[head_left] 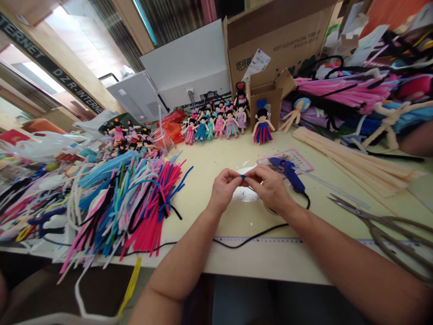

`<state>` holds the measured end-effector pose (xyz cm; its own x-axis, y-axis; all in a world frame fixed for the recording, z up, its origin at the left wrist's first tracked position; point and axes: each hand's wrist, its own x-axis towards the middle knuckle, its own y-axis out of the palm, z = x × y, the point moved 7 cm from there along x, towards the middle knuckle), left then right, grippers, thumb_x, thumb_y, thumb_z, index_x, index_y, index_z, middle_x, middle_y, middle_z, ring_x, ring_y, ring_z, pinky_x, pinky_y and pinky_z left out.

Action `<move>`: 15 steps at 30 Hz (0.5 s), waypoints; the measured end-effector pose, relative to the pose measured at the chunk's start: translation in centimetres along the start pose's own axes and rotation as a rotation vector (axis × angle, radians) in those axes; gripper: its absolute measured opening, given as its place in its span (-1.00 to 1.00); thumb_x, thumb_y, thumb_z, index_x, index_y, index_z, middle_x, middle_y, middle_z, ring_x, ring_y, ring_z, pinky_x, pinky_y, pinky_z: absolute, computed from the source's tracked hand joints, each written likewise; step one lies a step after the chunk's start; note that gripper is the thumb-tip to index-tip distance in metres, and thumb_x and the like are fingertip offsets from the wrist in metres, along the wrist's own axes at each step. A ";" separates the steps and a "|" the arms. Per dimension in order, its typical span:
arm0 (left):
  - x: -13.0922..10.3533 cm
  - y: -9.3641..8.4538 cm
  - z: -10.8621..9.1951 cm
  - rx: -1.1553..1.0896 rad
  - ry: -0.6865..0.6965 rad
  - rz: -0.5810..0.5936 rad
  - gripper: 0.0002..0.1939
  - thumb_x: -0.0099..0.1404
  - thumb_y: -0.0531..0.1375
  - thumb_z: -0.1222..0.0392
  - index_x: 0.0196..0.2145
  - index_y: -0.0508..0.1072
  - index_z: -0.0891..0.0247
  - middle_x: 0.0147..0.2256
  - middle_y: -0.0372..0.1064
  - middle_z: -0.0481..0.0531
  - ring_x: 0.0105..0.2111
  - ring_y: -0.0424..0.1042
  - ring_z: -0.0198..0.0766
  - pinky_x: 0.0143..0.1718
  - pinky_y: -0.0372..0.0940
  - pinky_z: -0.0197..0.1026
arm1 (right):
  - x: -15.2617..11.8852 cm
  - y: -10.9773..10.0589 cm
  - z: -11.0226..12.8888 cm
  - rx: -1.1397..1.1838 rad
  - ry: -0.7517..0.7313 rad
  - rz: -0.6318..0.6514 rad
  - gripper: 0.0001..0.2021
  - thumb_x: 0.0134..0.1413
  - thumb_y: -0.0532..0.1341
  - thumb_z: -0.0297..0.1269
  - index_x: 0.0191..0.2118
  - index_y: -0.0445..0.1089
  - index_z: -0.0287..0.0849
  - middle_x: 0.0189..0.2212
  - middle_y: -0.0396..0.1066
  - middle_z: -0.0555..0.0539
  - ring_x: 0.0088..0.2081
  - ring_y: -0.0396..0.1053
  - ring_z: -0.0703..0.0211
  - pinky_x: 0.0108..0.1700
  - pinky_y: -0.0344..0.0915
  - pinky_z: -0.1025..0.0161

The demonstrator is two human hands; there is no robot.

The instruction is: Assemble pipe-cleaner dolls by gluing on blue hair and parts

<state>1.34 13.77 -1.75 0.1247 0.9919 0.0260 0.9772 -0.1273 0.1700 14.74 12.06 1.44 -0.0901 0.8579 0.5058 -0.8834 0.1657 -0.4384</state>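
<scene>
Between the fingertips of both hands is a small blue piece of pipe cleaner [243, 176], mostly hidden by the fingers. My left hand [226, 186] pinches it from the left. From the other side my right hand [269, 184] pinches it too, thumbs nearly meeting. Beneath the hands lies a shiny white disc [246, 194] on the table. Just right of my right hand rests a blue glue gun [291, 175], its black cord running left across the table. A doll in a blue and red striped skirt [262, 127] stands behind the hands.
Pipe cleaners [145, 207] in many colours are heaped at the left. Scissors [375, 221] and beige strips [358, 162] lie at the right. Several small dolls [216, 124] stand at the back before a cardboard box [277, 40]. A ruler [270, 240] runs along the front edge.
</scene>
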 end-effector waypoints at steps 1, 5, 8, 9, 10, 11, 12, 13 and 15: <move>0.0 0.0 0.1 0.004 0.002 0.004 -0.79 0.03 0.32 0.22 -0.43 0.36 0.32 -0.52 0.46 -0.03 -0.47 0.50 -0.27 -0.30 0.38 -0.19 | 0.0 0.0 0.0 -0.005 -0.005 -0.001 -0.93 0.04 0.19 -0.39 -0.41 0.42 -0.15 -0.45 0.37 -0.04 -0.40 0.30 0.21 -0.35 0.21 0.26; 0.0 0.3 0.2 0.026 0.015 0.038 -0.79 0.05 0.29 0.22 -0.38 0.34 0.29 -0.51 0.47 -0.04 -0.46 0.50 -0.26 -0.29 0.38 -0.18 | 0.1 0.1 -0.1 -0.019 -0.016 0.009 -0.93 0.03 0.19 -0.43 -0.42 0.40 -0.18 -0.46 0.34 -0.03 -0.41 0.28 0.24 -0.36 0.17 0.28; -0.1 0.2 0.2 0.099 0.042 0.032 -0.84 0.08 0.26 0.24 -0.38 0.35 0.29 -0.51 0.46 -0.05 -0.44 0.50 -0.28 -0.29 0.37 -0.20 | 0.1 0.1 0.1 -0.032 -0.030 0.033 -0.92 0.02 0.18 -0.46 -0.44 0.38 -0.18 -0.47 0.31 -0.01 -0.42 0.26 0.25 -0.36 0.15 0.28; -0.1 0.2 0.1 0.128 0.047 0.027 -0.86 0.08 0.25 0.25 -0.39 0.35 0.29 -0.51 0.45 -0.05 -0.44 0.49 -0.28 -0.30 0.36 -0.21 | 0.1 0.2 0.1 -0.035 -0.033 0.041 -0.91 0.02 0.18 -0.47 -0.45 0.37 -0.18 -0.47 0.31 -0.01 -0.42 0.25 0.25 -0.36 0.14 0.28; -0.1 0.1 0.1 0.152 0.048 0.023 -0.87 0.09 0.24 0.25 -0.40 0.35 0.29 -0.51 0.45 -0.04 -0.44 0.49 -0.29 -0.30 0.36 -0.22 | 0.1 0.2 0.1 -0.035 -0.035 0.049 -0.90 0.01 0.17 -0.47 -0.45 0.36 -0.18 -0.47 0.30 -0.01 -0.42 0.25 0.25 -0.36 0.14 0.28; -0.1 0.1 0.0 0.171 0.047 0.020 -0.88 0.09 0.24 0.25 -0.41 0.35 0.29 -0.51 0.45 -0.04 -0.44 0.48 -0.30 -0.31 0.35 -0.22 | 0.1 0.2 0.1 -0.032 -0.033 0.054 -0.90 0.01 0.17 -0.48 -0.46 0.36 -0.17 -0.47 0.30 0.00 -0.42 0.25 0.25 -0.36 0.14 0.28; -0.1 0.1 -0.1 0.182 0.046 0.017 -0.89 0.09 0.24 0.25 -0.43 0.36 0.30 -0.52 0.44 -0.05 -0.45 0.47 -0.31 -0.33 0.35 -0.23 | 0.1 0.2 0.1 -0.025 -0.028 0.055 -0.89 0.01 0.17 -0.48 -0.46 0.36 -0.17 -0.47 0.30 0.00 -0.42 0.25 0.25 -0.36 0.14 0.28; -0.1 0.1 -0.2 0.187 0.045 0.014 -0.89 0.09 0.24 0.25 -0.44 0.36 0.30 -0.52 0.43 -0.05 -0.47 0.46 -0.32 -0.34 0.34 -0.24 | 0.1 0.2 0.0 -0.017 -0.017 0.053 -0.90 0.01 0.17 -0.47 -0.46 0.37 -0.17 -0.47 0.31 0.00 -0.42 0.25 0.26 -0.35 0.14 0.28; -0.1 0.0 -0.4 0.188 0.042 0.002 -0.90 0.06 0.25 0.26 -0.45 0.37 0.30 -0.54 0.40 -0.08 -0.50 0.42 -0.36 -0.37 0.32 -0.26 | 0.1 0.1 -0.5 0.000 0.026 0.032 -0.94 0.00 0.21 -0.42 -0.45 0.37 -0.16 -0.48 0.31 0.01 -0.43 0.25 0.25 -0.35 0.15 0.28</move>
<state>1.27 13.66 -1.32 0.1230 0.9901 0.0675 0.9924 -0.1221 -0.0173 14.87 12.44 1.04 -0.1068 0.8751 0.4719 -0.8804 0.1374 -0.4540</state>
